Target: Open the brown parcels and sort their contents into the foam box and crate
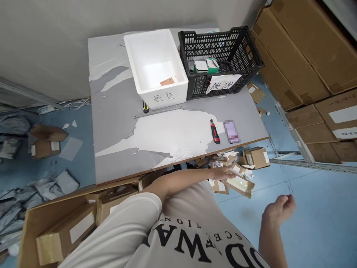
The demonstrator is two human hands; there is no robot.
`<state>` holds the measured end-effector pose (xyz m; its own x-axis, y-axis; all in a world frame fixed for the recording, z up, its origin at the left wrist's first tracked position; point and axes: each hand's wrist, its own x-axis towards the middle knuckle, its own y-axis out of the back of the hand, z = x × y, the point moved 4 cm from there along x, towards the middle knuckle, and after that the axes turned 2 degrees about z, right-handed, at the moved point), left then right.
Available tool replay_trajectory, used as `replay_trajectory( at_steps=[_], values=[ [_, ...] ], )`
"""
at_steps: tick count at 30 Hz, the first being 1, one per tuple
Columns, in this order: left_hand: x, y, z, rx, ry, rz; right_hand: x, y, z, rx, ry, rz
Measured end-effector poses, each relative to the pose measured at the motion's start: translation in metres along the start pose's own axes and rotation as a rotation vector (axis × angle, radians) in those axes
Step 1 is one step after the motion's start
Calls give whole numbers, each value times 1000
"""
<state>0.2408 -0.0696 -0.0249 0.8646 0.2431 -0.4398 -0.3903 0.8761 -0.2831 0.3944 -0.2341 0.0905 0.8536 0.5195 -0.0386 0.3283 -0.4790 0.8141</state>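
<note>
My left hand (222, 173) reaches across my body below the table's front edge, fingers stretched out. Just beyond its fingertips is a taped cardboard box (241, 185) over a heap of packages; whether they touch is hard to see. My right hand (279, 209) hangs out to the right above the blue floor, loosely curled, with nothing visible in it. On the table (111, 163) lie a red and black box cutter (214, 131) and a blurred-out purple item (231, 131).
A white bin (163, 91) holding a brown card and a black crate (220, 80) with small boxes stand at the table's back. A large carton (30, 223) of boxes is at lower left. Stacked cartons (304, 52) line the right. Grey bags (44, 190) lie left.
</note>
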Motion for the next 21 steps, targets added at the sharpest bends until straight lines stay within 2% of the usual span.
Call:
replay_trajectory(
  at_steps=[4,7,8,10,13,17,21],
  values=[
    [-15,40,4,-49,-30,117,26,-50,-27,63,65,16],
    [-31,70,6,-84,-138,253,39,-103,-68,178,153,-10],
    [-39,82,7,-99,-187,332,40,-123,-86,285,203,-60],
    [-59,106,10,-137,-293,524,39,-161,-127,479,327,-241],
    [-102,145,17,-171,-440,828,31,-208,-189,629,504,-501],
    [-173,185,23,-166,-586,1208,30,-248,-253,739,632,-665],
    [-232,200,16,-171,-638,1507,30,-278,-296,753,667,-778]
  ],
)
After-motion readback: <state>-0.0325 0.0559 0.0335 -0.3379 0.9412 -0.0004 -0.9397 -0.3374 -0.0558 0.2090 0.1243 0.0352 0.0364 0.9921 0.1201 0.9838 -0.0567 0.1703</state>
